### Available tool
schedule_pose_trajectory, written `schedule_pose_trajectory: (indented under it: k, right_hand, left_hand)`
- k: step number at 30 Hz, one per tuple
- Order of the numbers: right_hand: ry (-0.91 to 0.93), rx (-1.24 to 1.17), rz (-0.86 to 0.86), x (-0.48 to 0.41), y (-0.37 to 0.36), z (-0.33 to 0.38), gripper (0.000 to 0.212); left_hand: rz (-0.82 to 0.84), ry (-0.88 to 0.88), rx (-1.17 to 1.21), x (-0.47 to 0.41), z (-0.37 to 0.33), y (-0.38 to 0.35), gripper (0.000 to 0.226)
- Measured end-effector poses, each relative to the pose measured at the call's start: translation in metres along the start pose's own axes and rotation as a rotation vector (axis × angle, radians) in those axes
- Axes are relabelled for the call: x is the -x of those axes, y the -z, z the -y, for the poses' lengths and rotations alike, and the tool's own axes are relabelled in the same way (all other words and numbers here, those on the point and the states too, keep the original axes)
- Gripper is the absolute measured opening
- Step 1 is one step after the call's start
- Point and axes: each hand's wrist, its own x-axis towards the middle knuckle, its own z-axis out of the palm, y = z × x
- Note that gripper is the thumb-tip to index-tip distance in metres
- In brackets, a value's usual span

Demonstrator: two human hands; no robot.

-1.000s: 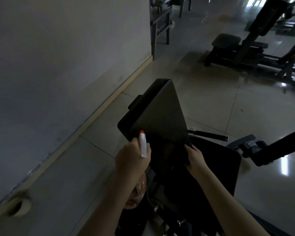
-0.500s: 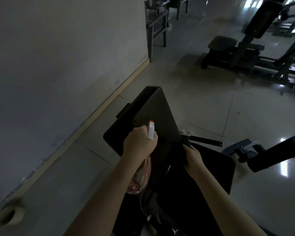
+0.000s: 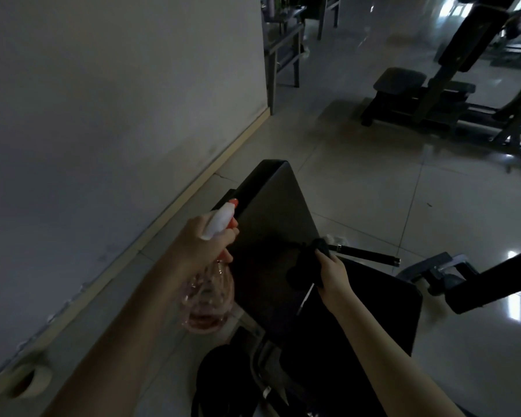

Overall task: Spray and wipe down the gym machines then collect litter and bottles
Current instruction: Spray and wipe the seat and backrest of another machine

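The left hand (image 3: 203,240) is clamped round the neck of a spray bottle (image 3: 208,296), fingers curled just below its white head. The red nozzle tip points up and away, close to the left edge of a slanted pad (image 3: 271,218). Whether a finger presses the trigger cannot be told. The bottle's body hangs below the fist: clear, ribbed plastic, rounded, with a little pinkish liquid at the bottom.

The right hand (image 3: 333,273) is closed on a dark cloth (image 3: 303,267), bunched and soft-looking, held against the pad's lower right part. The two hands are apart, one at each side of the pad, the left a little higher.

The pad is black, smooth and faintly shiny, long and flat with squared corners, tilted up away from the person. Just below the right hand lies a wider black seat (image 3: 382,308), matte. A thin black bar (image 3: 364,254) with a metal collar sticks out to the right behind the cloth.

Glossy pale tiles cover the floor (image 3: 373,191); a plain wall (image 3: 103,115) runs along the left. Another machine (image 3: 403,82) stands well apart, top right.
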Motion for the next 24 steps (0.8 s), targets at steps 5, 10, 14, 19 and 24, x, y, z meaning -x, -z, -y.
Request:
schedule_pose_trajectory:
  k: [5, 10, 14, 19, 24]
  right_hand:
    - [0.114, 0.079, 0.050, -0.009, -0.037, 0.015, 0.033]
    - [0.236, 0.250, 0.200, -0.008, -0.086, 0.020, 0.053]
    - [0.387, 0.449, 0.167, -0.009, -0.114, -0.005, 0.059]
    - [0.416, 0.502, 0.029, -0.051, -0.120, 0.024, 0.055]
    - [0.392, 0.533, -0.032, -0.062, -0.131, 0.047, 0.054]
  left_hand:
    - [0.078, 0.032, 0.103, 0.000, 0.014, 0.020, 0.038]
    - [0.007, -0.002, 0.285, -0.003, 0.036, 0.023, 0.047]
    - [-0.001, 0.049, 0.441, -0.005, 0.049, 0.021, 0.044]
    - [0.025, 0.102, 0.495, -0.006, 0.057, 0.016, 0.044]
    - [-0.016, 0.105, 0.506, -0.006, 0.055, 0.008, 0.041]
